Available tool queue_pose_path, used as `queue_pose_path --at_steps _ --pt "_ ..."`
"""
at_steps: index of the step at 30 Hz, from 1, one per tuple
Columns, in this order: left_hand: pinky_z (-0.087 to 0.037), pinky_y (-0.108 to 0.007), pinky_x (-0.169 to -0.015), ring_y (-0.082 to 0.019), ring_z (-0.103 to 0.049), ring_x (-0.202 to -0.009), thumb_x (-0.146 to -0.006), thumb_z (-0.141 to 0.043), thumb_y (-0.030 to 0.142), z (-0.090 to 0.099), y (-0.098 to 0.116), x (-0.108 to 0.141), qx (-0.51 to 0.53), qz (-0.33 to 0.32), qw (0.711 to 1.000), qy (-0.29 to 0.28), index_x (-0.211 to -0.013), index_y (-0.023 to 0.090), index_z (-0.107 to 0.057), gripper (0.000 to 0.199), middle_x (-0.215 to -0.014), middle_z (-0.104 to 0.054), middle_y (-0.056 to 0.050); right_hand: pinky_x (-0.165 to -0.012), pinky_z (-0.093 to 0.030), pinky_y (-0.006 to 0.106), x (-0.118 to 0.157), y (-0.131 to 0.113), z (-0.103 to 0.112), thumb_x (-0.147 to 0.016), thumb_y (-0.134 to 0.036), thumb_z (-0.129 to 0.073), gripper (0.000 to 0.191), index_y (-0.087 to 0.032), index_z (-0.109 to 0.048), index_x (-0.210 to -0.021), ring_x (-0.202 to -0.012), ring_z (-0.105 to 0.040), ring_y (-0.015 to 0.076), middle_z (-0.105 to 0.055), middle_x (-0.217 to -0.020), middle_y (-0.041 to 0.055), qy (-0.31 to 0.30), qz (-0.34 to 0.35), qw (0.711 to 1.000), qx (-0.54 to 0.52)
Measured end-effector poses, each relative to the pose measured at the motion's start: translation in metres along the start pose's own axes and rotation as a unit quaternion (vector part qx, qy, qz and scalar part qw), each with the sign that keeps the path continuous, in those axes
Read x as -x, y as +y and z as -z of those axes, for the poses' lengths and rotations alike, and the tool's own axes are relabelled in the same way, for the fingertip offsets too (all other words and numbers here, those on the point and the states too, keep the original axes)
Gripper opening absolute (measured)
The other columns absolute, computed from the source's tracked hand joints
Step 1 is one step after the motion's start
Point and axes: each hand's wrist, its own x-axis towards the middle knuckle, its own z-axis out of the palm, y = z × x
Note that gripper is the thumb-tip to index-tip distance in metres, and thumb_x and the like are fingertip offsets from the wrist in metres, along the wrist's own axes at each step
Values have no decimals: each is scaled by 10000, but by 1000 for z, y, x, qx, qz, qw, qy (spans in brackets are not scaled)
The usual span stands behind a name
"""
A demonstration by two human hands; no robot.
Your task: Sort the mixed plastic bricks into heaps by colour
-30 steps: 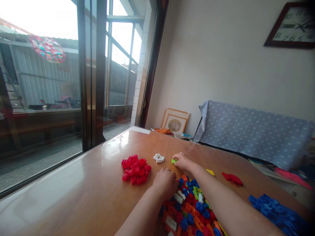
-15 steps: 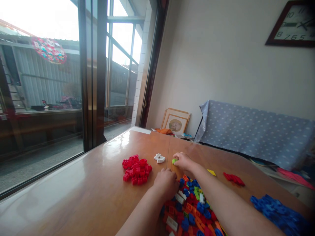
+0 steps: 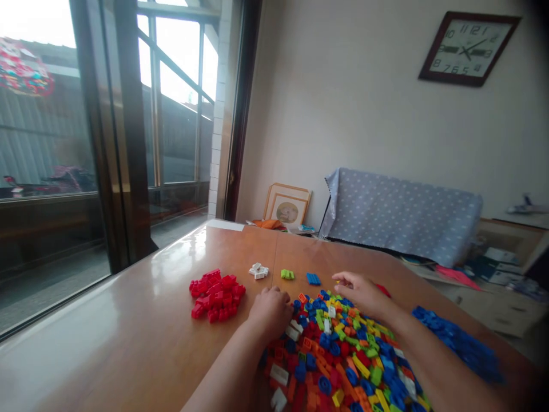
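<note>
A big mixed pile of colored bricks (image 3: pixel 338 355) lies on the brown table (image 3: pixel 141 332). My left hand (image 3: pixel 271 312) rests at the pile's left edge, fingers curled; what they hold, if anything, is hidden. Beyond the pile's right side, my right hand (image 3: pixel 358 289) has its fingertips at a small yellow piece (image 3: pixel 338 282), partly covered. Separate groups sit around: red bricks (image 3: pixel 218 294) at left, white bricks (image 3: pixel 258 271), lime green bricks (image 3: pixel 287 274) and light blue bricks (image 3: pixel 313 278) in a row, and a dark blue heap (image 3: pixel 457 343) at right.
Red pieces (image 3: pixel 383 290) show partly behind my right hand. A white sheet (image 3: pixel 225 225) lies at the table's far left corner. Beyond the table are framed pictures (image 3: pixel 287 209) and a dotted blue cloth (image 3: pixel 403 212). A glass door stands at left.
My right hand has moved right, from the lime green bricks to the yellow piece, uncovering the green and light blue groups. The camera view has turned right. My left hand stays beside the pile.
</note>
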Motion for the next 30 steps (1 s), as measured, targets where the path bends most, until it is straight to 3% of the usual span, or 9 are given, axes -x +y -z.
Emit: queue_pose_path --at_steps 6,12,22,30 --pt "-441 -321 -863 -248 -610 -1039 -941 -484 356 -4 3 -2 2 5 1000 15 -986 258 -708 248 -1094 -679 -73 -722 -491 253 48 61 49 -822 -368 -537 347 -170 -713 -1046 -856 -681 209 -760 -964 74 119 -84 989 1" --pt "-428 -310 -888 -239 -607 -1055 -957 -473 373 -6 5 -4 -11 1 1000 14 -994 269 -710 262 -1113 -683 -56 -581 -356 239 68 110 57 -800 -304 -575 150 -193 -664 -753 -663 -603 167 -692 -698 21 109 -168 968 152" --pt "-430 -298 -905 -228 -611 -1052 -952 -485 361 -10 3 -9 2 -11 1000 16 -1031 284 -730 268 -1109 -696 -49 -490 -199 260 68 121 50 -717 -285 -678 257 -192 -539 -521 -471 -458 117 -526 -452 -25 32 -210 966 150" --pt "-432 -290 -883 -226 -612 -1052 -968 -472 382 -15 -1 -11 -11 -10 1000 11 -1032 294 -727 276 -1120 -690 -42 -510 -250 236 65 121 43 -715 -241 -654 140 -187 -611 -593 -558 -539 132 -627 -548 -4 68 -221 962 144"
